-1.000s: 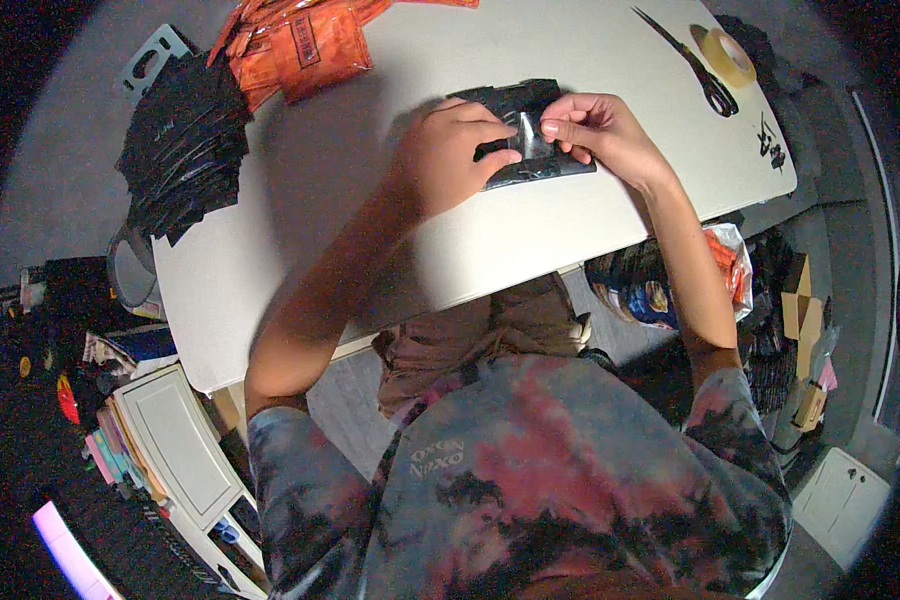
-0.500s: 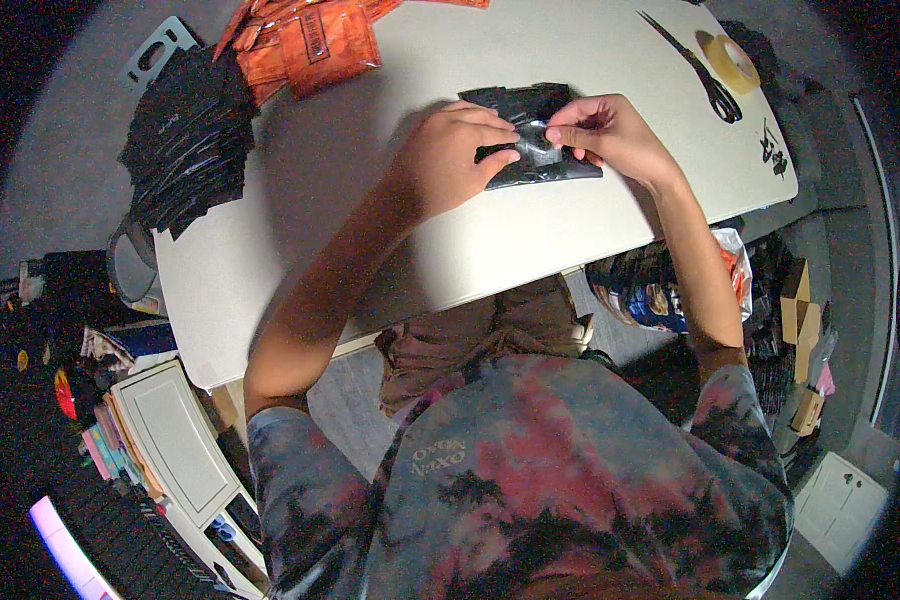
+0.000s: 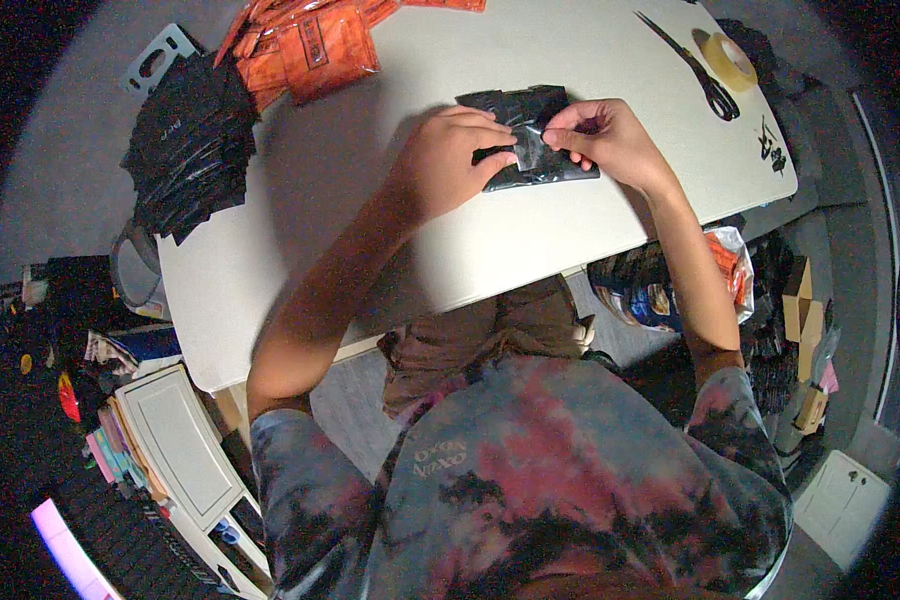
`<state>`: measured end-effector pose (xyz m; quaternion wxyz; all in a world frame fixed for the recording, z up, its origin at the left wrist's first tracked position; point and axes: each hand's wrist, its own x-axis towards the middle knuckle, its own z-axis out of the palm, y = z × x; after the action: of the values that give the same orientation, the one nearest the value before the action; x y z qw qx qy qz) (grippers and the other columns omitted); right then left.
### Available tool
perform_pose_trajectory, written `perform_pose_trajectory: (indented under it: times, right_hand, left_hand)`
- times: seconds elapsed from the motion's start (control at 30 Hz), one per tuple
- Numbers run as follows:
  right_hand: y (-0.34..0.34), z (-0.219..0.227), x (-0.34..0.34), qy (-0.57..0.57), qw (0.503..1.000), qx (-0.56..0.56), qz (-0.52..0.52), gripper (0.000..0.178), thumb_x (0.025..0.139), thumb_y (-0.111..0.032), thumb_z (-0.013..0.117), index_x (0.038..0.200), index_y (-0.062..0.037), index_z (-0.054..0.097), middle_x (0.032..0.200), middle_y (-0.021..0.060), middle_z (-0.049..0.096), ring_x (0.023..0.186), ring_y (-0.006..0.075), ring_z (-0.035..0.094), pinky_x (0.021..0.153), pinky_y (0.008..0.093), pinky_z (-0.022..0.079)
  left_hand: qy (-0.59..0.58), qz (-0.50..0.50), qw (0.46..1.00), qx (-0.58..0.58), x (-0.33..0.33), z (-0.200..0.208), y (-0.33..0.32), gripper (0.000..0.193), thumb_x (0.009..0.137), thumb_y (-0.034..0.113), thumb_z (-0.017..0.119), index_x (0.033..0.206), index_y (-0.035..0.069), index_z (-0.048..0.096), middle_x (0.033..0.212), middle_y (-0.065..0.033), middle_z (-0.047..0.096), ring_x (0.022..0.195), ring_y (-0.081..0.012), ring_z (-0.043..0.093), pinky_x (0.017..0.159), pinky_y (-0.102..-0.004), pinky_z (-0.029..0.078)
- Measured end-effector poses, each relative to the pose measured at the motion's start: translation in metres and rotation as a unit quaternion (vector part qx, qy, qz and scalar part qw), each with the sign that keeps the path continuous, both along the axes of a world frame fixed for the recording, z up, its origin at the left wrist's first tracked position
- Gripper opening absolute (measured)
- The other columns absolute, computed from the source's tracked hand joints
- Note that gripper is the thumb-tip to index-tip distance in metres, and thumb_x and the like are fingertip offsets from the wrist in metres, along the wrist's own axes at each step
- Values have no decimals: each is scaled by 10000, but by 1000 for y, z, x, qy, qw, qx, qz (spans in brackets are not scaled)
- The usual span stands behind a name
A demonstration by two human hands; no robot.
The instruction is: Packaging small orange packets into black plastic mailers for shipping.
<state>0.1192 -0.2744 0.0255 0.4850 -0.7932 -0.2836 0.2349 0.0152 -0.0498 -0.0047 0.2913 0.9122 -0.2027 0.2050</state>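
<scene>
A glossy black plastic packet (image 3: pixel 545 104) lies flat on the white table (image 3: pixel 450 260), a pale shine across its middle. My left hand (image 3: pixel 448 155) rests over its left part, fingers stretched out and thumb apart from them. From the right, my right hand (image 3: pixel 610 145) pinches at the packet's middle between thumb and index finger, its other fingers curled. What exactly is in the pinch is too small to make out, but it is at the packet's shiny film.
Orange wrapped packets (image 3: pixel 330 50) are heaped at the far left, beside a fanned stack of black packets (image 3: pixel 190 140). Black scissors (image 3: pixel 710 90), a tape roll (image 3: pixel 727 62) and small black scraps (image 3: pixel 772 150) lie at the right. A filled bag (image 3: pixel 635 295) stands below the table's right edge.
My hands stay at the packet; the right thumb and index finger shift slightly left over its middle. Nothing else has visibly moved on the table.
</scene>
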Motion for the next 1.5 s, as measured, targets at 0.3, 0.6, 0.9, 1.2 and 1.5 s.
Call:
perform_pose_trajectory:
  times: [0.3, 0.6, 0.9, 1.2, 1.5]
  right_hand:
    - [2, -4, 0, 0, 1000, 7, -9, 152, 858, -135, 783, 881, 2, 723, 719, 29, 673, 576, 72, 579, 514, 228, 474]
    - [1, -7, 0, 6, 1000, 23, -4, 140, 857, -119, 776, 860, 5, 712, 686, 14, 655, 554, 67, 565, 503, 228, 459]
    - [5, -6, -3, -1, 1000, 18, -15, 111, 841, -86, 770, 808, -4, 703, 647, 16, 640, 526, 69, 549, 482, 240, 442]
    - [7, -4, -3, -38, 999, 3, -11, 97, 815, -60, 750, 775, 18, 708, 627, 47, 654, 527, 93, 589, 486, 263, 470]
    - [7, 5, -10, -64, 993, -94, -20, 133, 815, -76, 763, 872, 20, 690, 638, 44, 620, 540, 95, 569, 485, 262, 440]
  left_hand:
    - [-6, 2, 1000, -10, -1, 0, 0, 244, 793, 209, 802, 984, 61, 767, 1060, -113, 744, 1058, -286, 687, 963, -400, 525]
    - [9, 22, 1000, 1, -4, 4, -3, 318, 795, 215, 800, 1076, 75, 746, 1088, -139, 726, 1075, -306, 673, 956, -398, 526]
    - [5, 41, 999, -16, -12, 11, -10, 582, 802, 173, 783, 1351, 141, 592, 1265, -121, 644, 1133, -327, 643, 992, -402, 515]
    - [3, 2, 995, 100, -10, 3, -9, 247, 856, 133, 648, 1049, 215, 778, 1316, -20, 647, 998, -255, 709, 842, -353, 591]
    - [-11, -18, 985, 172, -12, -13, -4, 297, 852, 140, 599, 1065, 252, 775, 1242, 15, 694, 1149, -345, 650, 942, -387, 555]
